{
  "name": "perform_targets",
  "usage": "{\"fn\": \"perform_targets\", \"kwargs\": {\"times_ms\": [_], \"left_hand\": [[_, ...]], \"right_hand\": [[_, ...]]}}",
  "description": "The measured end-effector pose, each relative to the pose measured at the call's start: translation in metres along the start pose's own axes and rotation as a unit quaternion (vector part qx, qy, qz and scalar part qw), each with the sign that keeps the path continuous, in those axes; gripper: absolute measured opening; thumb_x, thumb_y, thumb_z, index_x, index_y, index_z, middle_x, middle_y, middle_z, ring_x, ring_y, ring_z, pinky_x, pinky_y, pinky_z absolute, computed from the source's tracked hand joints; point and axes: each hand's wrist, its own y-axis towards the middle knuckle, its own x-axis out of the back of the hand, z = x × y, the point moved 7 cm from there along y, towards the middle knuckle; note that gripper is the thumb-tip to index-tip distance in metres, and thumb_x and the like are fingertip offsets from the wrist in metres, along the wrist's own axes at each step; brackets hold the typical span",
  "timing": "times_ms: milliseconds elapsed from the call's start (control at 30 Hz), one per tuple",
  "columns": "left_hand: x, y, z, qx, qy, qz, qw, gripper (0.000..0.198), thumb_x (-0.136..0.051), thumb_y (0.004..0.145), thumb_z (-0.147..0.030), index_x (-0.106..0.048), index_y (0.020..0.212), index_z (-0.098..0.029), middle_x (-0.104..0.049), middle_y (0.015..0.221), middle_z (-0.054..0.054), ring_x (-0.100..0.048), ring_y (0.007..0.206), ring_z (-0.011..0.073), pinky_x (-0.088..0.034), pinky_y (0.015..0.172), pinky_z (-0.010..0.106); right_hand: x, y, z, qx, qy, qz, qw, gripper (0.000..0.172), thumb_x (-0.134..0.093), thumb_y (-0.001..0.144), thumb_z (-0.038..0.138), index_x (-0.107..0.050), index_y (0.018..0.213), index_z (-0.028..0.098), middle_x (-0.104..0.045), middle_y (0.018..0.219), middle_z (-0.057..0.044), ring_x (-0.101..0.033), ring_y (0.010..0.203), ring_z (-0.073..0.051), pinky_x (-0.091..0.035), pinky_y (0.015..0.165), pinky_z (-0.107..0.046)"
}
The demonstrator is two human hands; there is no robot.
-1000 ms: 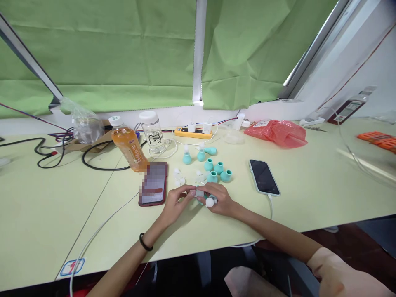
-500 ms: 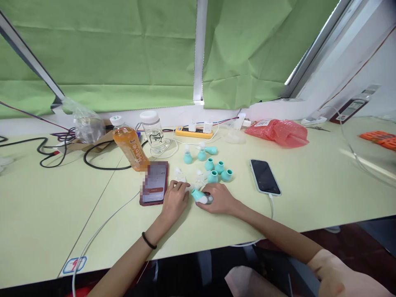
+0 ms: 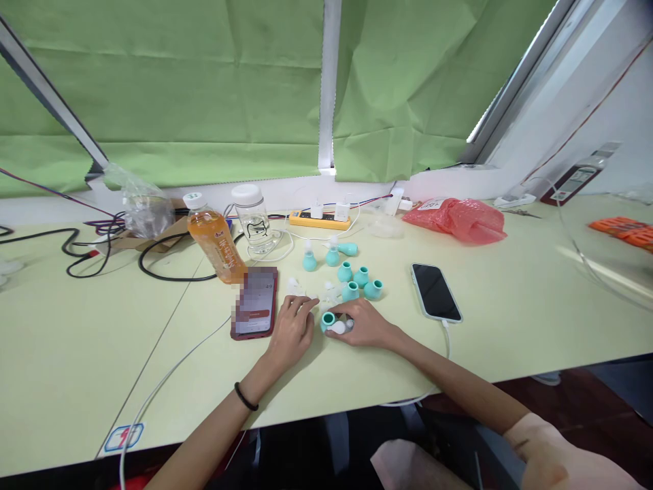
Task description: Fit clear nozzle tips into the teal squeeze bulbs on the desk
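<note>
My right hand (image 3: 368, 324) is closed, its fingertips around a teal squeeze bulb (image 3: 328, 321) with the round opening facing up. A white and clear plastic piece (image 3: 337, 328) shows between thumb and fingers; whether it joins the bulb is hidden. My left hand (image 3: 292, 329) hovers low over the table, fingers apart, index finger stretched toward small clear plastic parts (image 3: 331, 291). Nothing shows in it. Just beyond are several open teal bulbs (image 3: 361, 275). Further back stand two bulbs with clear tops (image 3: 309, 259), and another teal bulb (image 3: 348, 249) lies on its side.
To the left are a red-cased phone (image 3: 255, 303), an orange drink bottle (image 3: 217, 241) and a clear water bottle (image 3: 254, 221). A power strip (image 3: 320, 219) and a red bubble-wrap bag (image 3: 456, 221) lie behind. A charging phone (image 3: 436, 292) is at right.
The teal bulb at my right hand has turned from tilted to upright, its opening now facing up. My left index finger has stretched slightly further right and away from me.
</note>
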Motion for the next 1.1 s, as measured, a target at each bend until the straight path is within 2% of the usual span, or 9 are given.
{"fn": "perform_targets", "kwargs": {"times_ms": [167, 267, 467, 633, 700, 800, 867, 1000, 1100], "left_hand": [[0.005, 0.000, -0.003, -0.003, -0.027, -0.004, 1.000, 0.027, -0.042, 0.071, -0.014, -0.050, 0.096, -0.014, -0.054, 0.080, 0.006, -0.045, 0.079, 0.0198, -0.041, 0.071, 0.035], [0.000, 0.000, -0.003, 0.001, -0.003, 0.011, 1.000, 0.022, -0.045, 0.072, -0.020, -0.053, 0.092, -0.014, -0.054, 0.075, 0.007, -0.046, 0.076, 0.0202, -0.040, 0.070, 0.036], [0.001, 0.000, -0.008, 0.024, -0.086, 0.006, 0.996, 0.031, -0.052, 0.072, -0.033, -0.049, 0.096, -0.015, -0.053, 0.078, 0.005, -0.047, 0.077, 0.0179, -0.040, 0.070, 0.032], [0.009, 0.002, -0.010, 0.020, -0.136, -0.015, 0.990, 0.036, -0.053, 0.072, -0.032, -0.046, 0.104, -0.017, -0.056, 0.085, 0.005, -0.048, 0.079, 0.0167, -0.041, 0.072, 0.031], [0.014, 0.009, -0.010, 0.000, -0.130, -0.006, 0.992, 0.029, -0.054, 0.072, -0.030, -0.051, 0.098, -0.018, -0.059, 0.084, 0.005, -0.049, 0.080, 0.0173, -0.041, 0.072, 0.031], [0.026, 0.029, 0.007, 0.032, -0.095, -0.033, 0.994, 0.025, -0.058, 0.067, -0.030, -0.055, 0.089, -0.018, -0.061, 0.082, 0.004, -0.052, 0.077, 0.0177, -0.041, 0.071, 0.030], [0.030, 0.043, 0.025, 0.082, -0.055, -0.065, 0.993, 0.026, -0.058, 0.066, -0.031, -0.055, 0.088, -0.019, -0.062, 0.081, 0.003, -0.054, 0.076, 0.0176, -0.041, 0.071, 0.030], [-0.001, 0.064, 0.056, 0.156, 0.012, 0.023, 0.987, 0.027, -0.059, 0.063, -0.033, -0.056, 0.087, -0.020, -0.063, 0.074, 0.003, -0.055, 0.074, 0.0197, -0.041, 0.064, 0.029], [-0.020, 0.070, 0.065, 0.157, 0.024, 0.037, 0.987, 0.028, -0.059, 0.063, -0.035, -0.056, 0.086, -0.019, -0.063, 0.072, 0.004, -0.055, 0.073, 0.0210, -0.041, 0.062, 0.029]], "right_hand": [[0.010, 0.000, -0.004, -0.006, -0.029, -0.053, 0.998, 0.016, -0.059, 0.062, 0.033, -0.057, 0.061, 0.017, -0.057, 0.052, -0.001, -0.049, 0.048, -0.012, -0.033, 0.047, -0.023], [0.023, 0.000, -0.011, -0.045, -0.042, -0.117, 0.991, 0.026, -0.057, 0.063, 0.034, -0.046, 0.047, 0.017, -0.046, 0.042, 0.002, -0.041, 0.041, -0.009, -0.029, 0.042, -0.022], [0.024, 0.000, -0.004, 0.009, 0.057, -0.144, 0.988, 0.018, -0.058, 0.066, 0.033, -0.056, 0.073, 0.017, -0.057, 0.059, -0.001, -0.050, 0.053, -0.011, -0.037, 0.052, -0.022], [0.011, 0.001, 0.000, 0.038, 0.106, -0.085, 0.990, 0.019, -0.054, 0.071, 0.033, -0.054, 0.061, 0.017, -0.051, 0.052, 0.002, -0.045, 0.048, -0.010, -0.036, 0.049, -0.022], [0.012, 0.000, -0.003, 0.021, 0.122, -0.102, 0.987, 0.016, -0.054, 0.071, 0.032, -0.055, 0.072, 0.017, -0.051, 0.053, 0.002, -0.046, 0.049, -0.010, -0.038, 0.052, -0.022], [0.017, -0.002, -0.007, -0.009, 0.163, -0.134, 0.977, 0.031, -0.053, 0.070, 0.028, -0.046, 0.098, 0.017, -0.050, 0.055, 0.003, -0.047, 0.051, -0.010, -0.040, 0.056, -0.024], [0.016, -0.004, -0.007, -0.018, 0.210, -0.122, 0.970, 0.034, -0.051, 0.068, 0.020, -0.038, 0.100, 0.018, -0.048, 0.057, 0.004, -0.046, 0.051, -0.010, -0.039, 0.054, -0.023], [0.007, -0.006, -0.001, -0.008, 0.280, -0.080, 0.957, 0.036, -0.045, 0.057, 0.009, -0.029, 0.086, 0.020, -0.044, 0.067, 0.003, -0.041, 0.054, -0.009, -0.035, 0.049, -0.020], [0.004, -0.005, -0.001, -0.004, 0.263, -0.080, 0.962, 0.031, -0.043, 0.053, 0.008, -0.028, 0.078, 0.020, -0.040, 0.070, 0.002, -0.037, 0.055, -0.009, -0.032, 0.050, -0.020]]}}
